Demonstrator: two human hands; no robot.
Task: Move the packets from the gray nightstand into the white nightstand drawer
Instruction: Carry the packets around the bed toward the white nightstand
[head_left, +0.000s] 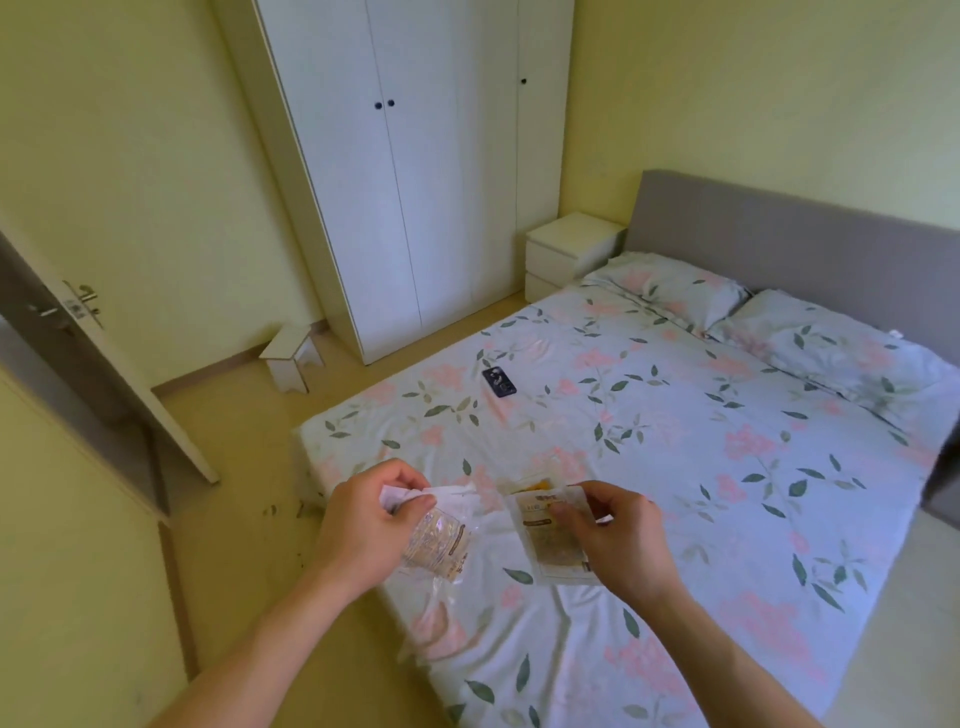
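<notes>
The step in hand looks like the carry: both hands are loaded and the white nightstand (571, 254) stands at the far side of the bed (675, 441), between the wardrobe (415, 182) and the grey headboard (789, 244), its drawers closed. To do it well, I judge that one hand should take both packets before arriving, so the other is free to pull a drawer.

The left hand (363, 525) pinches the top edge of a clear crinkly packet (439, 545) between thumb and curled fingers, so it hangs over the bed's near corner. The right hand (613, 540) grips a printed packet (553, 540) from its right side, thumb on its face. Both forearms reach forward over the bed's near edge. A phone (500, 382) lies on the bed further toward the wardrobe. The gray nightstand is not in view.
</notes>
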